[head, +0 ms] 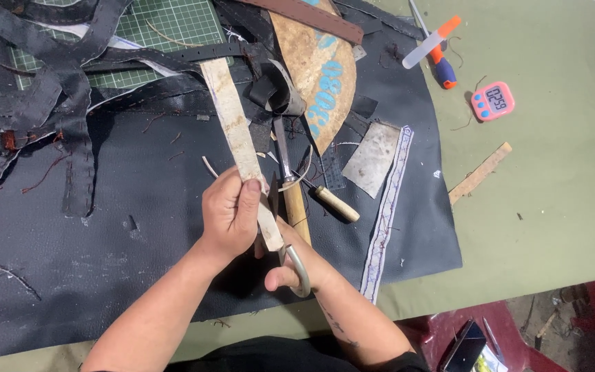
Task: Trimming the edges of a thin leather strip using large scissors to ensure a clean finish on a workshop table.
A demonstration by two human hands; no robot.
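On green table, black leather sheet, pink timer

Pale worn strap, scissors at end

Timer right of leather sheet

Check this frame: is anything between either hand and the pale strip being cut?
Nothing visible. The left hand grips the pale strip directly, and the right hand holds the scissors against the strip's near end.
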